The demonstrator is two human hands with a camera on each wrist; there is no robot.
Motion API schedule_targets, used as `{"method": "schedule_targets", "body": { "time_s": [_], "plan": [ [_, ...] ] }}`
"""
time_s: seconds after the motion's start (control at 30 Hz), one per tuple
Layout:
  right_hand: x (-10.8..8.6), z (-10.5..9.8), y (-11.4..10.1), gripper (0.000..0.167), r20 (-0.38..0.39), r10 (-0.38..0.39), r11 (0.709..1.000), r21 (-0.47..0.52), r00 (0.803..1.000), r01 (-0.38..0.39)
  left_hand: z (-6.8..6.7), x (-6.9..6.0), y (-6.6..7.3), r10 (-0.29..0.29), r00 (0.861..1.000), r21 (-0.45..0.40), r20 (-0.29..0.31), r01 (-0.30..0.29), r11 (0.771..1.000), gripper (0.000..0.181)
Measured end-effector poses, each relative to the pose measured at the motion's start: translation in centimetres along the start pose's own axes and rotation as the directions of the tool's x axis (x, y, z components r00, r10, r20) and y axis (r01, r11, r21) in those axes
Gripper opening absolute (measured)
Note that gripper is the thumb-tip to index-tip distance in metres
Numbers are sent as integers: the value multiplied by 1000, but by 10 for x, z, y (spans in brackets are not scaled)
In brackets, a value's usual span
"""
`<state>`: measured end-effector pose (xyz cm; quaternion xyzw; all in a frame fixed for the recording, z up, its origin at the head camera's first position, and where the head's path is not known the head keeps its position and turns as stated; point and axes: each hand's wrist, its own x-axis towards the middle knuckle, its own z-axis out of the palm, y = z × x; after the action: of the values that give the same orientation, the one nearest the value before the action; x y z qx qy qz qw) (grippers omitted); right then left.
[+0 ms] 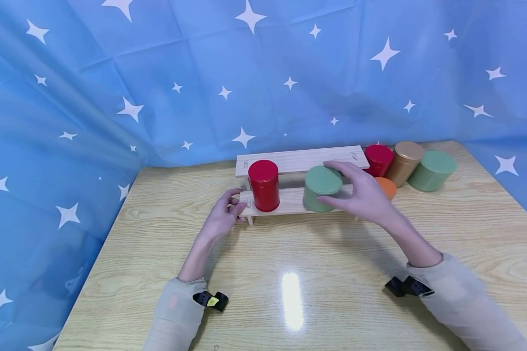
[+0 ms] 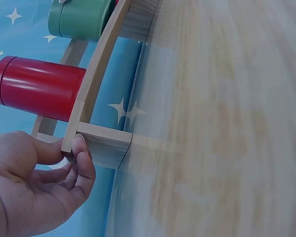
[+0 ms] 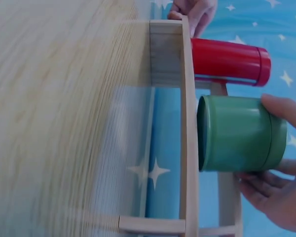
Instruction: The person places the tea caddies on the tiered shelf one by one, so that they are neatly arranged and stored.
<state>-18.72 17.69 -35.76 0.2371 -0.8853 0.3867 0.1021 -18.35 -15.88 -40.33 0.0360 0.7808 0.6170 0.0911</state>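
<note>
My left hand [image 1: 221,215] pinches the left end of the lower tier [image 1: 292,199] of a two-tier wooden rack, thumb above and fingers curled beneath in the left wrist view. A tall red tin [image 1: 265,189] stands upright on that tier, near the hand. To its right, my right hand [image 1: 365,196] grips a wide green tin [image 3: 237,133], thumb on one side and fingers on the other. The green tin is over the lower tier, its base close to the board; whether its whole base touches I cannot tell.
The rack's upper tier [image 1: 298,160] lies behind. Right of the rack, on the wooden table [image 1: 158,263], stand another red tin [image 1: 379,158], a gold tin [image 1: 405,163], a second green tin [image 1: 432,171] and a partly hidden orange one [image 1: 387,186]. A starry blue cloth [image 1: 263,73] hangs behind.
</note>
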Motion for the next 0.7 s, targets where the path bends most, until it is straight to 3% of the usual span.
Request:
{"method": "schedule_targets", "body": {
  "time_s": [0.7],
  "plan": [
    [13,27,-14,74,9,10,1000,-4,1000,-10,1,1,0,-10,1000,-4,-8,10,1000,46]
  ]
}}
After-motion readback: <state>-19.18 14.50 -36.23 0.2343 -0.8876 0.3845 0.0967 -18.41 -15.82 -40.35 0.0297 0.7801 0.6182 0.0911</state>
